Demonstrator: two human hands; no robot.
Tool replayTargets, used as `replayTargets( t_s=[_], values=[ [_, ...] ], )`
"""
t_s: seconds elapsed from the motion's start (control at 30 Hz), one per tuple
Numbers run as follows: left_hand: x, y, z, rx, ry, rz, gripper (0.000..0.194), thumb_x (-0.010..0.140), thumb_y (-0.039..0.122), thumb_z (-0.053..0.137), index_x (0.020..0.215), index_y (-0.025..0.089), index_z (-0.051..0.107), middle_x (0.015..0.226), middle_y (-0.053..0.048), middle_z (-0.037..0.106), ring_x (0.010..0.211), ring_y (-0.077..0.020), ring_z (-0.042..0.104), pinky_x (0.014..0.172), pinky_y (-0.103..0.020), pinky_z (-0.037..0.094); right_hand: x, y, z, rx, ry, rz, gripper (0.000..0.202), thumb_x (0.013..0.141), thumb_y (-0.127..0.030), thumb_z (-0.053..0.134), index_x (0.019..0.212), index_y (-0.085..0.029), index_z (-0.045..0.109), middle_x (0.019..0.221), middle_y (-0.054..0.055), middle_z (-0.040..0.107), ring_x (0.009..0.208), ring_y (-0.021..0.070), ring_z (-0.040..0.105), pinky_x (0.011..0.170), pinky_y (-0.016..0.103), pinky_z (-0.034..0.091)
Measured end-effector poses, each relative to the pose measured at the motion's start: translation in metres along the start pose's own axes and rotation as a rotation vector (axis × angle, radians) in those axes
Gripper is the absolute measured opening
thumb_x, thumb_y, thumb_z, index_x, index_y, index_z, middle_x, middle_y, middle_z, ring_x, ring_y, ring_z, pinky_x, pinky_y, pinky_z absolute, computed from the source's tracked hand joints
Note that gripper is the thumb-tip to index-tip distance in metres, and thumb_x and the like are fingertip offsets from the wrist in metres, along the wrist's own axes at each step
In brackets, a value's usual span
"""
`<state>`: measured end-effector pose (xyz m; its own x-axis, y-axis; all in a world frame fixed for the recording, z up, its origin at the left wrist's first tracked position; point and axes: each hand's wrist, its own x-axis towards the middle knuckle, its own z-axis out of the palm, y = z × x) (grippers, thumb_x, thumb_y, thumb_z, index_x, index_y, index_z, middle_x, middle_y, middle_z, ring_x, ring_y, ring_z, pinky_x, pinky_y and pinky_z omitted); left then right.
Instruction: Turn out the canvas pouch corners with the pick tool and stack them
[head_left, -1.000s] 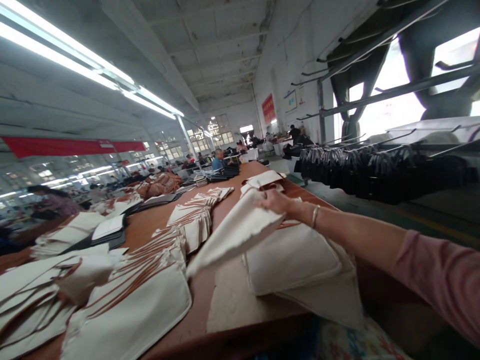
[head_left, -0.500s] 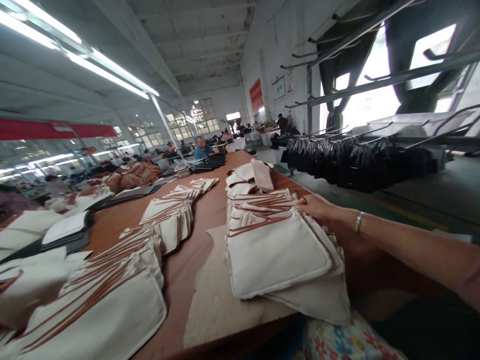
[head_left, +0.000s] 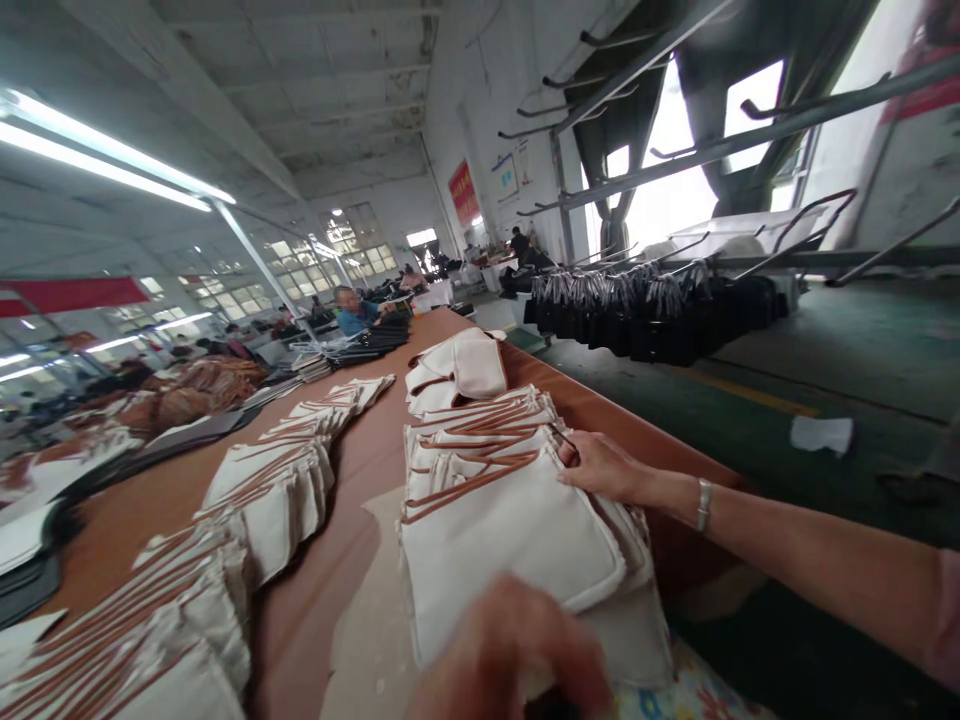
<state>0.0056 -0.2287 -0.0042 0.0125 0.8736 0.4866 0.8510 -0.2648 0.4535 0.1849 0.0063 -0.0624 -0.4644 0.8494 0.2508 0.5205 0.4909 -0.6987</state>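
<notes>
In front of me a row of off-white bag pieces (head_left: 502,530) with brown edging leans in an overlapping stack on the table. My right hand (head_left: 604,468) is at the right edge of this stack, its fingers closed around a thin dark tool (head_left: 561,437) whose kind I cannot make out. The tool's tip points at the pieces' edges. Low in the view, my left hand (head_left: 510,650) is smeared by motion in front of the nearest piece. Whether it touches the piece is unclear.
A second row of off-white pieces (head_left: 277,510) lies to the left on the brown table (head_left: 360,450). Folded off-white parts (head_left: 472,365) lie beyond my stack. To the right stands a metal rack (head_left: 637,190) with black items (head_left: 660,325) hanging. A person (head_left: 356,312) sits farther along the table.
My left hand has come into view at the bottom. The camera has turned right, so the scene has shifted left. My right hand remains at the stack's right edge, more of it visible.
</notes>
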Motion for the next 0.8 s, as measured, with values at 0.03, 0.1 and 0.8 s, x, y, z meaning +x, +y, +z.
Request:
replayTargets(
  t_s=[0.03, 0.1, 0.8],
  values=[
    [0.019, -0.002, 0.008, 0.012, 0.02, -0.043, 0.045, 0.093, 0.053, 0.048, 0.131, 0.031, 0.058, 0.116, -0.01, 0.07, 0.098, -0.0297, 0.065, 0.074, -0.044, 0.054, -0.003, -0.002, 0.001, 0.026, -0.003, -0.018, 0.01, 0.07, -0.025, 0.069, 0.075, -0.017, 0.063, 0.073, 0.001, 0.067, 0.069, 0.0167, 0.059, 0.063, 0.025, 0.039],
    [0.054, -0.011, 0.026, 0.059, 0.046, -0.147, 0.037, 0.097, 0.039, 0.047, 0.127, 0.021, 0.058, 0.118, -0.013, 0.067, 0.106, -0.0304, 0.062, 0.087, -0.047, 0.051, -0.01, -0.008, 0.001, 0.071, 0.003, -0.06, 0.007, 0.074, -0.023, 0.065, 0.073, -0.017, 0.061, 0.071, 0.0, 0.066, 0.067, 0.0161, 0.059, 0.062, 0.025, 0.04],
    [0.097, -0.045, 0.064, -0.234, -0.345, -0.19, 0.023, 0.088, 0.028, 0.054, 0.066, 0.02, 0.053, 0.066, 0.003, 0.05, 0.064, -0.0146, 0.047, 0.061, -0.025, 0.035, -0.025, 0.004, 0.018, -0.015, -0.081, -0.132, 0.021, 0.093, -0.035, 0.055, 0.093, -0.017, 0.066, 0.096, 0.008, 0.07, 0.09, 0.023, 0.065, 0.079, 0.031, 0.044]
  ],
)
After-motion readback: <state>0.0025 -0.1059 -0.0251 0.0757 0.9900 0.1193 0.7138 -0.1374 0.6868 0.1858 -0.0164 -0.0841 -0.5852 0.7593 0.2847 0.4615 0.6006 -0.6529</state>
